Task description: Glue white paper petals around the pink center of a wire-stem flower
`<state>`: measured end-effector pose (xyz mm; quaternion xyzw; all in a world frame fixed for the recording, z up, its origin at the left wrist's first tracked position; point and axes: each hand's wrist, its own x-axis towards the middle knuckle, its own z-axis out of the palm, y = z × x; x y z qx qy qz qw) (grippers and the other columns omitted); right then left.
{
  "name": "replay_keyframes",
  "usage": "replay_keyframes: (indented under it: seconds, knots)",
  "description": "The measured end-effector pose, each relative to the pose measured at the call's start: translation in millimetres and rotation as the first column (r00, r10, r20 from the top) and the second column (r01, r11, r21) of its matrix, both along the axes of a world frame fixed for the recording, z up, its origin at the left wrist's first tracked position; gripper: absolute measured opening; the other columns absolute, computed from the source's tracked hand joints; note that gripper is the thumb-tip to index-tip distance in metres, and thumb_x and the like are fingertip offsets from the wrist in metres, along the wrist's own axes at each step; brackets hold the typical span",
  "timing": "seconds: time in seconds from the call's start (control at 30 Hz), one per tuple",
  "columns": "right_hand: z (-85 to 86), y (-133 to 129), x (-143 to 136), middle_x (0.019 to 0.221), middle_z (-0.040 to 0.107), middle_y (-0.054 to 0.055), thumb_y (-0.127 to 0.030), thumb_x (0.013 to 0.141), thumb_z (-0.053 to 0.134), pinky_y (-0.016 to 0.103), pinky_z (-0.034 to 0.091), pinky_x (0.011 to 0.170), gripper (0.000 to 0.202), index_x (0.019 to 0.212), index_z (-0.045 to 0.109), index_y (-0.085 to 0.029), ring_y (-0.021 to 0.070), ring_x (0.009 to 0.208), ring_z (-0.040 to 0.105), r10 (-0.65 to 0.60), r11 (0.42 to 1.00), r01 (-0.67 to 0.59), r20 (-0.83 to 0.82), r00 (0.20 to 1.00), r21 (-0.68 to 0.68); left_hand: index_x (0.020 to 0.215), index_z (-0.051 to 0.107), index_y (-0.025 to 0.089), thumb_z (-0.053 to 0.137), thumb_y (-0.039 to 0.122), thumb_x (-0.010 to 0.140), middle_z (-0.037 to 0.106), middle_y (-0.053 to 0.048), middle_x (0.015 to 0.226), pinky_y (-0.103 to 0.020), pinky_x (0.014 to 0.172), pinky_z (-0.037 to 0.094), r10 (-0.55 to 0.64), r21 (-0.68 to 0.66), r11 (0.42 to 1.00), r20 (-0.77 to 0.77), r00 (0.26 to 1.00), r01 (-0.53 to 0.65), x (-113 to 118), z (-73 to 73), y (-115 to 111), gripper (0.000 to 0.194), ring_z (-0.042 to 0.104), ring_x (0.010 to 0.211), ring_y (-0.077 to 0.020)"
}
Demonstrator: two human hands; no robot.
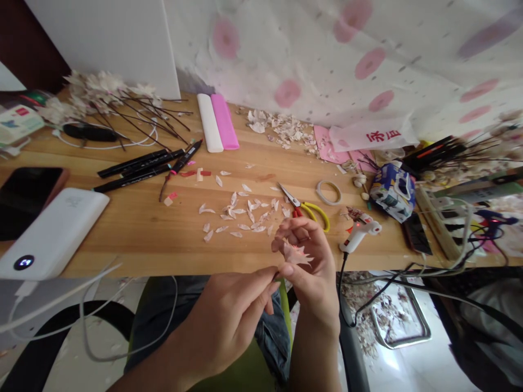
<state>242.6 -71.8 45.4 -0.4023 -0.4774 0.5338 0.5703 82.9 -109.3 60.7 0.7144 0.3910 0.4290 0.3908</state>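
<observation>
Pale flower [297, 255] sits pinched in our right hand [314, 268], our left hand [241, 307] clamping its stem [277, 274], presumably for steadiness; loose petals [259, 229] lie just beyond, within reach.

Pale flower [297, 255]: partly covered by curled fingers of the right hand [318, 267], petal edges blurred
Stem [276, 275]: mostly hidden between pinching fingertips of the left hand [231, 310]
Scissors [297, 204]: red handle partly behind right-hand fingers
Dark phone [30, 188]: cut off at left edge, partly hidden by the power bank [67, 220]
Power bank display: digits too small to read surely
Right-side flower bunch [504, 133]: cut off at right edge, blurred
Floor tray [426, 329]: contents too small to tell apart
Forearms: cut off at bottom edge
</observation>
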Motion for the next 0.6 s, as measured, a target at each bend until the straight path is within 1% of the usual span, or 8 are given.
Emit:
replay_keyframes:
  seconds: [0.1,0.17,0.2,0.3,0.4,0.47,0.6]
  knots:
    - [0.9,-1,3,0.110,0.063,0.003,-0.043,0.069,0.091,0.031,0.055,0.078,0.052,0.113,0.066,-0.030,0.0190,0.095,0.059,0.098,0.994,-0.100,-0.044,0.994,-0.051,0.112,0.070,0.014,0.050,0.011,0.100,0.072,0.002,0.068,-0.019,0.060,0.050,0.049,0.091,0.995,-0.024,0.999,-0.046,1,-2.5,0,0.024,0.067,0.057,-0.0103]
    - [0.7,-4,3,0.111,0.063,0.003,-0.043,0.073,0.088,0.030,0.054,0.078,0.049,0.116,0.066,-0.031,0.0185,0.096,0.058,0.119,0.991,-0.121,-0.041,0.992,-0.055,0.116,0.071,0.013,0.050,0.010,0.100,0.075,0.000,0.071,-0.020,0.061,0.051,0.099,0.141,0.986,-0.054,0.994,-0.091,2,-4.5,0,0.026,0.069,0.059,-0.0113]
    - [0.6,-5,2,0.112,0.063,0.003,-0.042,0.075,0.087,0.030,0.053,0.079,0.048,0.117,0.065,-0.031,0.0180,0.096,0.058,0.108,0.993,-0.109,-0.032,0.994,-0.042,0.116,0.071,0.013,0.051,0.010,0.100,0.075,-0.001,0.071,-0.021,0.060,0.051,0.123,0.166,0.980,-0.071,0.990,-0.110,3,-5.3,0,0.026,0.070,0.059,-0.0116]
    - [1.9,-8,-2,0.109,0.062,0.002,-0.039,0.077,0.086,0.030,0.052,0.080,0.046,0.117,0.065,-0.031,0.0173,0.094,0.058,0.002,1.000,-0.002,0.024,1.000,0.031,0.116,0.072,0.012,0.053,0.010,0.100,0.076,-0.002,0.071,-0.021,0.059,0.051,0.197,0.238,0.957,-0.099,0.975,-0.169,4,-6.8,1,0.024,0.069,0.058,-0.0115]
    - [5.9,-11,-8,0.105,0.062,0.002,-0.035,0.079,0.084,0.033,0.051,0.080,0.041,0.115,0.064,-0.030,0.0181,0.091,0.060,-0.136,0.987,0.126,0.098,0.986,0.101,0.117,0.070,0.015,0.055,0.010,0.099,0.077,-0.001,0.074,-0.022,0.062,0.053,0.278,0.300,0.926,-0.131,0.952,-0.229,5,-7.6,1,0.024,0.071,0.061,-0.0128]
    - [8.6,-13,-11,0.105,0.063,0.002,-0.030,0.081,0.080,0.034,0.051,0.081,0.039,0.116,0.063,-0.030,0.0183,0.091,0.060,-0.189,0.976,0.171,0.133,0.973,0.136,0.117,0.070,0.016,0.056,0.009,0.098,0.078,-0.001,0.075,-0.023,0.063,0.055,0.321,0.334,0.907,-0.157,0.934,-0.256,5,-8.3,0,0.025,0.073,0.064,-0.0144]
    - [10.8,-20,-17,0.112,0.060,0.002,-0.018,0.085,0.072,0.035,0.049,0.085,0.040,0.120,0.059,-0.032,0.0180,0.095,0.060,-0.263,0.955,0.226,0.197,0.945,0.190,0.119,0.070,0.013,0.057,0.008,0.097,0.078,-0.001,0.075,-0.025,0.062,0.056,0.365,0.369,0.886,-0.182,0.913,-0.280,6,-10.6,-2,0.026,0.073,0.064,-0.0158]
